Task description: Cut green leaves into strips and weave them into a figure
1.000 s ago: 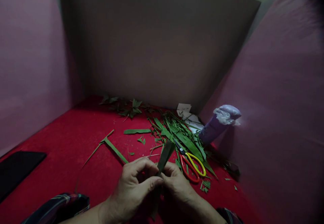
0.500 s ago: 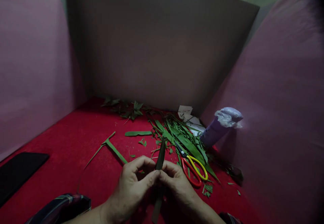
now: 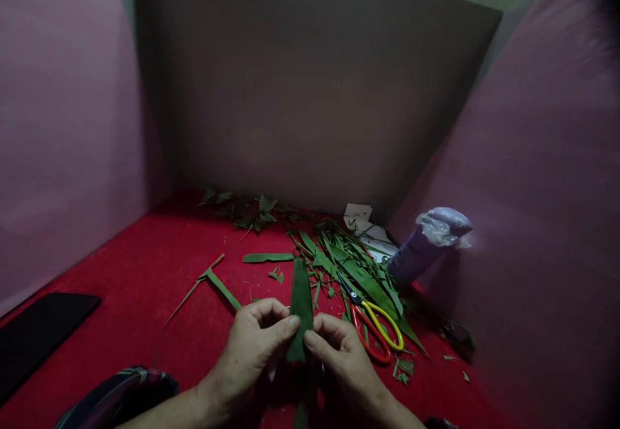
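Both my hands meet low in the middle of the view over a red cloth surface point(image 3: 135, 267). My left hand point(image 3: 252, 351) and my right hand point(image 3: 339, 355) each pinch a long green leaf strip point(image 3: 300, 303) between thumb and fingers. The strip stands nearly upright, its flat face turned toward me, its top end above my fingers. Its lower end runs down between my wrists. A plaid sleeve point(image 3: 121, 397) covers my left forearm.
Scissors with one red and one yellow handle point(image 3: 375, 325) lie just right of my hands on a heap of cut green leaves point(image 3: 349, 261). A purple wrapped tube point(image 3: 426, 241) leans at the right wall. A dark flat object point(image 3: 39, 329) lies far left. Leaf scraps point(image 3: 242, 209) and paper slips point(image 3: 361, 219) sit near the back board.
The leaf strip has turned from edge-on and leaning right to upright with its broad face toward me. My hands stayed together in the same spot.
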`<state>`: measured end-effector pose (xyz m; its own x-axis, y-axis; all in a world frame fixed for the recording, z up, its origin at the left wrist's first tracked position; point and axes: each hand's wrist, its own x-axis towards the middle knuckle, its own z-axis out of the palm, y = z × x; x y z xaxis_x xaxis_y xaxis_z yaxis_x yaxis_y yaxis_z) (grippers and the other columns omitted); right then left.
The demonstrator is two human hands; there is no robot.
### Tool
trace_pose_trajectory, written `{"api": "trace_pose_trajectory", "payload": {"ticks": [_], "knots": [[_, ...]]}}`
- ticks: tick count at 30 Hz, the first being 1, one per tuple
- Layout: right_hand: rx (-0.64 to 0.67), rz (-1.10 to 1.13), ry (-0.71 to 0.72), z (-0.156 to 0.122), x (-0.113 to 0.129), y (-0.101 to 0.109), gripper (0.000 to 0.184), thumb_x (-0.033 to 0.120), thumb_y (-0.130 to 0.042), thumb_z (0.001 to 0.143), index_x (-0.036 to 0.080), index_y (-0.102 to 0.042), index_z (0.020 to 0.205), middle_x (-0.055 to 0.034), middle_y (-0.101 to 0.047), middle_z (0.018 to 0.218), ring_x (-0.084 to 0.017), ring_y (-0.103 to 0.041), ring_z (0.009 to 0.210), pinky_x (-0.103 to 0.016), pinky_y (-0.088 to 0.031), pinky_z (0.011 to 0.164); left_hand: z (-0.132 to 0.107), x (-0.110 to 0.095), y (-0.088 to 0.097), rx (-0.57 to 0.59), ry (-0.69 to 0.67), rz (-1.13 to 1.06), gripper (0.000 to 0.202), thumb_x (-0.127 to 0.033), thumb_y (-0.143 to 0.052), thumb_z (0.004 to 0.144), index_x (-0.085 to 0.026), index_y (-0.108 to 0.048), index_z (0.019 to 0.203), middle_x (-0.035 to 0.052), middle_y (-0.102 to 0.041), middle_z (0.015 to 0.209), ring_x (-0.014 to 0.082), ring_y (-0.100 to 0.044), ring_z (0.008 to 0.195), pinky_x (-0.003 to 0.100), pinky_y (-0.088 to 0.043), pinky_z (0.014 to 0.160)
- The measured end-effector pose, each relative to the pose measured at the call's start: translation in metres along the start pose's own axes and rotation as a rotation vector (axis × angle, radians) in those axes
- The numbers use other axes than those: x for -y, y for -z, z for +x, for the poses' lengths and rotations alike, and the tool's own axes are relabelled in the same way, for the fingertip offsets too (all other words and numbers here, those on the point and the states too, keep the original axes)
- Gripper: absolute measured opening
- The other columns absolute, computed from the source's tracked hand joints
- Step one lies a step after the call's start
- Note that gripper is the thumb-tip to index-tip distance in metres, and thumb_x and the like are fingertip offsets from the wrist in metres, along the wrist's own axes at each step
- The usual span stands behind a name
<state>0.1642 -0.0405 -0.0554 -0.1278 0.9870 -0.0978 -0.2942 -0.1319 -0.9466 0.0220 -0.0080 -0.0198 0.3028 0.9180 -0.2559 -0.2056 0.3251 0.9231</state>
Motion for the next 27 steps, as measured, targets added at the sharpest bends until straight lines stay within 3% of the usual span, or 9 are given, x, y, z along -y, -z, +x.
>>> {"api": "trace_pose_trajectory", "payload": {"ticks": [22, 27], "knots": [[-0.115, -0.259, 0.098, -0.003, -0.001, -0.001, 0.029, 0.04, -0.061, 0.076, 0.014, -0.053, 0.067, 0.0042, -0.047, 0.055, -0.008, -0.041, 0.049, -0.019, -0.033, 0.048, 0.012, 0.012, 0.011, 0.161, 0.038, 0.019, 0.025, -0.036, -0.067, 0.066, -0.015, -0.053, 0.066, -0.0056, -0.05, 0.047, 0.003, -0.037, 0.032, 0.014, -0.029, 0.032], [-0.088, -0.346, 0.123, -0.003, 0.002, -0.003, 0.029, 0.04, -0.057, 0.08, 0.015, -0.054, 0.066, 0.0033, -0.048, 0.055, -0.009, -0.044, 0.05, -0.02, -0.035, 0.049, 0.013, 0.011, 0.013, 0.119, 0.044, 0.023, 0.027, -0.036, -0.067, 0.067, -0.014, -0.053, 0.06, -0.0053, -0.048, 0.044, 0.0034, -0.038, 0.033, 0.014, -0.029, 0.034]]}}
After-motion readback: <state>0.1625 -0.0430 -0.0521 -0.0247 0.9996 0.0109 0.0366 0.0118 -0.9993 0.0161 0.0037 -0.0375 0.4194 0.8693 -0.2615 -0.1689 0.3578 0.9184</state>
